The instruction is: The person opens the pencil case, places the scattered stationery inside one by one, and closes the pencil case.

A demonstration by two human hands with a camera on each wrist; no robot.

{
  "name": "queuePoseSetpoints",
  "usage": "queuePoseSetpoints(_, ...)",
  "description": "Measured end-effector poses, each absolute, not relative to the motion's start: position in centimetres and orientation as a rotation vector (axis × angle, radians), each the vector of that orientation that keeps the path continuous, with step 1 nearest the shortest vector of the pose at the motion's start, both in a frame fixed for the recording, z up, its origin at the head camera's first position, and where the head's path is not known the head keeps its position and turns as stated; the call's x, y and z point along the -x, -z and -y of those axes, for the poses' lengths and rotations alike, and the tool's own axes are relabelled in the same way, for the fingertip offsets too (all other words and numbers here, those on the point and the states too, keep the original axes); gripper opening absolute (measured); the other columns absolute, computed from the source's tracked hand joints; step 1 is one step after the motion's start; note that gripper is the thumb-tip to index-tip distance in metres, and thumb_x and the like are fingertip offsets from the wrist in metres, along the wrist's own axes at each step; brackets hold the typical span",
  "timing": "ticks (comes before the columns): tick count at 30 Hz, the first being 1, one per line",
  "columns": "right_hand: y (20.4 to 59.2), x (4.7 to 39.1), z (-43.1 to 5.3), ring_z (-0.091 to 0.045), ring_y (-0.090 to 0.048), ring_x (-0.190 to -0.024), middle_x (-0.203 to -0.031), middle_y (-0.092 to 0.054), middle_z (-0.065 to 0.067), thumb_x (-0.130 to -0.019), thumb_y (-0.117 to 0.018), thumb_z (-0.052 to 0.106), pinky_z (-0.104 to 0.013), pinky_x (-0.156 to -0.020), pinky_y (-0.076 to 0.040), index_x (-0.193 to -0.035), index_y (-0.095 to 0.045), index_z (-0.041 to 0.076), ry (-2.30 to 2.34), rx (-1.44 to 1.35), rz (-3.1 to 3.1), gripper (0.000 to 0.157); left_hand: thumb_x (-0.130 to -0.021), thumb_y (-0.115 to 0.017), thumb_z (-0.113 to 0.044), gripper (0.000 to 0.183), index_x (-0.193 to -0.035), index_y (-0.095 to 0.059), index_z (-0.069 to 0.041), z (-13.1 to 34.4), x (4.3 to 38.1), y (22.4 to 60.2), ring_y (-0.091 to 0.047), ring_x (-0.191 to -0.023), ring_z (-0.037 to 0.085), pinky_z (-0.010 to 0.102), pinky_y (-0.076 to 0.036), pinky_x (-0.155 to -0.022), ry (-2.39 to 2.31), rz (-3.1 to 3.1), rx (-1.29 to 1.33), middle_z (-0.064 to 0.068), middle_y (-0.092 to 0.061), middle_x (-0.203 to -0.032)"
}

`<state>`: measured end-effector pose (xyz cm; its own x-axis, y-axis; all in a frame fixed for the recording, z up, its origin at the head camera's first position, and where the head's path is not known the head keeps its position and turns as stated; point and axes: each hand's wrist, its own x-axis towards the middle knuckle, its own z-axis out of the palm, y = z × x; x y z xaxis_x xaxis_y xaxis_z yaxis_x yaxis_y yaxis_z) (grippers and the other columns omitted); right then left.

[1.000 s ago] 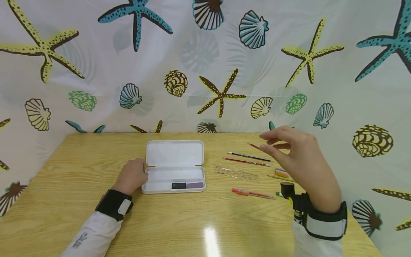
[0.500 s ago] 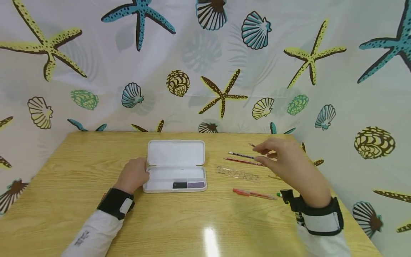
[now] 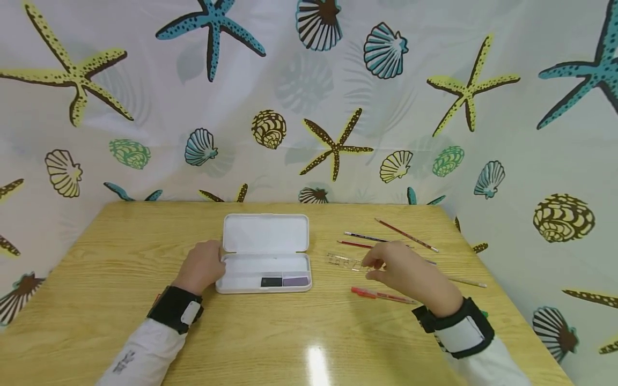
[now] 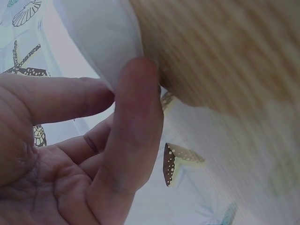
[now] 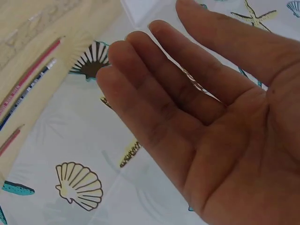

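Note:
My left hand (image 3: 201, 266) pinches the left side of an open white pencil case (image 3: 238, 281) between thumb and fingers. In the left wrist view, that hand's thumb and index finger meet on the edge of the white case (image 4: 101, 33). Inside the case's front compartment lie a black block (image 3: 271, 282) and a purple block (image 3: 295, 281). Over the right part of a clear ruler (image 3: 341, 261) hovers my right hand (image 3: 410, 271), partly hiding it. Its fingers are loosely bent, and the right wrist view shows the palm of this hand (image 5: 201, 108) holding nothing.
Behind the right hand lie a dark pencil (image 3: 364, 236), a red pencil (image 3: 354, 244) and another red pencil (image 3: 407, 236). A red pen (image 3: 386, 296) is nearer the front; a yellowish pencil (image 3: 465, 281) lies to the right. A patterned curtain (image 3: 270, 177) borders the table.
My right hand has come down and leftward from above the pencils to the ruler, uncovering the far red pencil. The left hand stays on the pencil case.

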<state>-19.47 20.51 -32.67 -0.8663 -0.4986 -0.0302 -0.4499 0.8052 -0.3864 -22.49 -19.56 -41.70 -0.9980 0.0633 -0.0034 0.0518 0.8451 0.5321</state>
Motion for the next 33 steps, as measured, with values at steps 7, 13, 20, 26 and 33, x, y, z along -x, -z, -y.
queuePoseSetpoints(7, 35.3, 19.9, -20.8, -0.012, -0.062, -0.082, -0.096, -0.072, -0.003, -0.086, -0.081, 0.005, -0.033, -0.073, -0.053, -0.104, -0.077, 0.005, 0.487, 0.718, -2.792, 0.019, -0.085, -0.058, 0.005, 0.015, -0.074, -0.051, -0.002, 19.5, 22.5, 41.7, -0.049, -0.058, 0.022, 0.032, -0.038, -0.053, -0.861, -3.007, -0.101, 0.005, -0.043, -0.067)
queuePoseSetpoints(13, 37.1, 20.1, -21.5, -0.015, -0.063, -0.081, -0.093, -0.072, -0.004, -0.083, -0.082, 0.001, -0.035, -0.072, -0.054, -0.098, -0.078, 0.005, 0.464, 0.703, -2.78, 0.016, -0.085, -0.058, 0.005, 0.013, -0.075, -0.052, -0.002, 19.6, 22.4, 41.8, -0.05, -0.058, 0.022, 0.031, -0.038, -0.052, -0.863, -3.008, -0.097, 0.007, -0.047, -0.067)
queuePoseSetpoints(20, 38.3, 20.3, -22.0, -0.013, -0.059, -0.077, -0.086, -0.069, -0.001, -0.078, -0.085, -0.003, -0.034, -0.071, -0.053, -0.091, -0.076, 0.007, 0.491, 0.676, -2.805, 0.017, -0.084, -0.057, 0.006, 0.011, -0.076, -0.053, 0.0, 19.5, 22.5, 42.0, -0.051, -0.059, 0.023, 0.032, -0.038, -0.052, -0.867, -3.013, -0.087, 0.008, -0.049, -0.068)
queuePoseSetpoints(26, 39.0, 20.5, -22.1, -0.01, -0.056, -0.073, -0.081, -0.066, 0.001, -0.077, -0.084, -0.007, -0.033, -0.068, -0.052, -0.084, -0.075, 0.008, 0.487, 0.661, -2.811, 0.019, -0.085, -0.058, 0.005, 0.01, -0.077, -0.054, -0.001, 19.5, 22.6, 42.1, -0.051, -0.059, 0.023, 0.031, -0.038, -0.052, -0.863, -3.006, -0.082, 0.008, -0.049, -0.069)
queuePoseSetpoints(33, 39.5, 20.7, -22.3, -0.011, -0.058, -0.073, -0.079, -0.066, 0.001, -0.074, -0.084, -0.009, -0.033, -0.067, -0.052, -0.082, -0.076, 0.008, 0.473, 0.673, -2.83, 0.021, -0.085, -0.058, 0.005, 0.014, -0.074, -0.052, -0.002, 19.6, 22.7, 42.0, -0.05, -0.058, 0.022, 0.031, -0.038, -0.052, -0.876, -3.013, -0.115, 0.006, -0.046, -0.067)
